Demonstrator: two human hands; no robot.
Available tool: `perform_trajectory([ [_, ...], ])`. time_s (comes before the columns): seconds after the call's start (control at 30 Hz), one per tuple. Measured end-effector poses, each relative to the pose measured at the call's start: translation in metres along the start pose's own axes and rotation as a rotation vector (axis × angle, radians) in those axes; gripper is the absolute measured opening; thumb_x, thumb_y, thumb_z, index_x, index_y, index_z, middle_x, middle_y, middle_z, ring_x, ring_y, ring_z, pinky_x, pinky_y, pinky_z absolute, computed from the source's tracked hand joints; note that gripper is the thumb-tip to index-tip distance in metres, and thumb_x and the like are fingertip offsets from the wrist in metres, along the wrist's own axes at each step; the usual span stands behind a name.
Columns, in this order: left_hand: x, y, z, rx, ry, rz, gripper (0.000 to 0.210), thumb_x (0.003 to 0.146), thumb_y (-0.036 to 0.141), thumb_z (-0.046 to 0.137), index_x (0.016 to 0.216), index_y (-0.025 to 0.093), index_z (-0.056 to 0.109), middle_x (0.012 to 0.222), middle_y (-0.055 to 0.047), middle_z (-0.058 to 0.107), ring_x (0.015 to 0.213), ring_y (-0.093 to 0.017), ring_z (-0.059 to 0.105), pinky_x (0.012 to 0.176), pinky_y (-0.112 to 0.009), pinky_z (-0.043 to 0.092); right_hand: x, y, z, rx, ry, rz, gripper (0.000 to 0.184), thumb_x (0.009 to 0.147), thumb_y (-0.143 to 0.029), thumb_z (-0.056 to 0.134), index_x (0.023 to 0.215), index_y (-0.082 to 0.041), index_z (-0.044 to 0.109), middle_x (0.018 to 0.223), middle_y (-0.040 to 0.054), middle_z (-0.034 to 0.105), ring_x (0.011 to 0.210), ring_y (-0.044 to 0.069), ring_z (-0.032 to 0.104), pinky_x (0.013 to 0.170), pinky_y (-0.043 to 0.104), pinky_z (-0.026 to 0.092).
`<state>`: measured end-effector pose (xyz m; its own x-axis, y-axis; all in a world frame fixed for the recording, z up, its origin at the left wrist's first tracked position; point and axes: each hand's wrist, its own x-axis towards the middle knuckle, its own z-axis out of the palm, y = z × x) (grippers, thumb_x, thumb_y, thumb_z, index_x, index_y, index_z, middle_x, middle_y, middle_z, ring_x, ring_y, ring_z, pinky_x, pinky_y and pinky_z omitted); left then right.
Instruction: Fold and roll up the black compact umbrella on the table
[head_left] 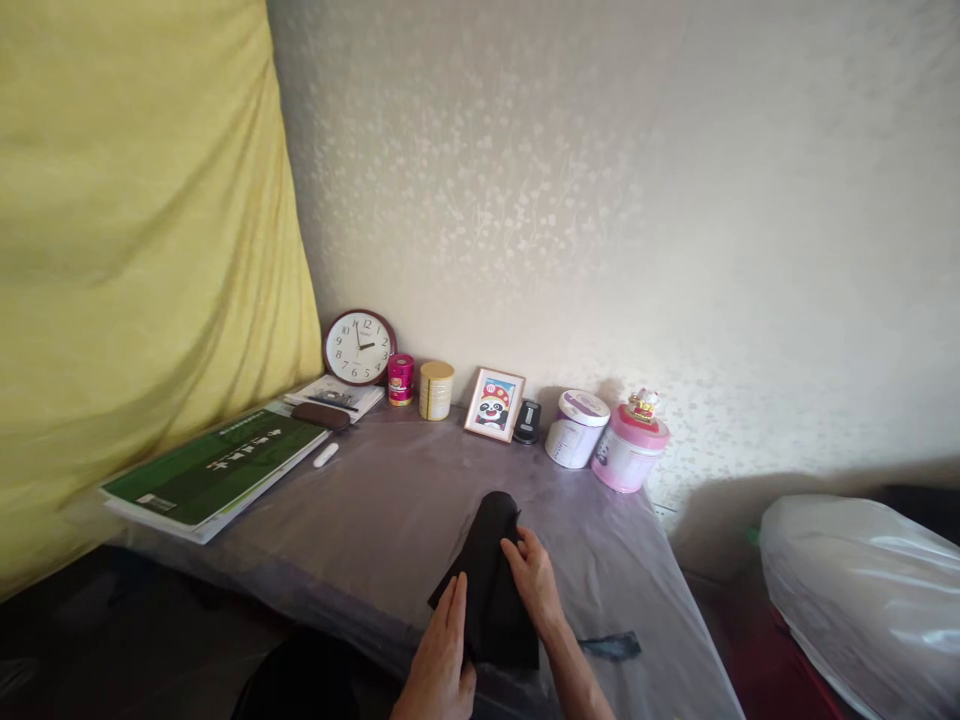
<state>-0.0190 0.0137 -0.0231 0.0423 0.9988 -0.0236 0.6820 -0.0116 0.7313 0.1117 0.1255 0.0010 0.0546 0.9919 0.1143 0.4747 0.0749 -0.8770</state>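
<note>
A black folded piece, cloth or soft sheet [495, 590], lies on the covered table near its front edge. Its far end is rounded and raised as if rolled, and a flap spreads out at the left; I cannot make out whether anything is inside. My left hand [442, 650] rests along its left side, fingers straight and together, pressing on it. On the right side, my right hand [534, 578] pinches its edge, thumb on top and the other fingers partly hidden. A dark flat strip [611, 646] lies on the table beside my right forearm.
Along the wall stand a round clock [360, 347], a pink tin [400, 380], a yellow-lidded can [436, 391], a framed panda picture [494, 405] and two tubs [577, 430]. Green books [217, 465] lie left. A plastic-wrapped bundle [862, 580] sits beyond the right edge.
</note>
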Motion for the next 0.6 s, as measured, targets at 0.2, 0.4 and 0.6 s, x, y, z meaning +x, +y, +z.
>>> perform_trajectory([
  [0.2,0.000,-0.010,0.006,0.026,0.016,0.023,0.088,0.057,-0.002,0.041,0.139,0.001,0.009,0.148,-0.017,0.018,0.136,-0.020,0.020,0.111,-0.032,0.023,0.002,-0.009,0.015,-0.016,0.008,-0.015,0.041,0.072,-0.035,0.053,0.104,-0.010,0.060,0.090,0.0130,0.068,0.089,0.024,0.064,0.074,0.030,0.049],
  [0.4,0.003,-0.021,0.014,-0.008,0.079,0.064,0.088,0.057,0.002,0.042,0.140,0.005,0.012,0.148,-0.015,0.020,0.135,-0.022,0.022,0.111,-0.036,0.024,-0.003,-0.022,0.020,-0.009,-0.137,-0.015,0.040,0.076,-0.033,0.047,0.109,-0.011,0.053,0.067,0.0004,0.060,0.049,0.015,0.058,0.042,0.024,0.045],
  [0.6,0.000,-0.017,0.008,-0.034,0.097,0.077,0.091,0.058,0.001,0.040,0.141,0.007,0.001,0.148,-0.015,0.018,0.135,-0.023,0.022,0.111,-0.039,0.024,-0.009,-0.026,0.022,-0.055,-0.174,-0.055,0.033,0.080,-0.028,0.046,0.109,-0.013,0.053,0.071,0.0002,0.060,0.045,0.010,0.055,0.042,0.020,0.043],
])
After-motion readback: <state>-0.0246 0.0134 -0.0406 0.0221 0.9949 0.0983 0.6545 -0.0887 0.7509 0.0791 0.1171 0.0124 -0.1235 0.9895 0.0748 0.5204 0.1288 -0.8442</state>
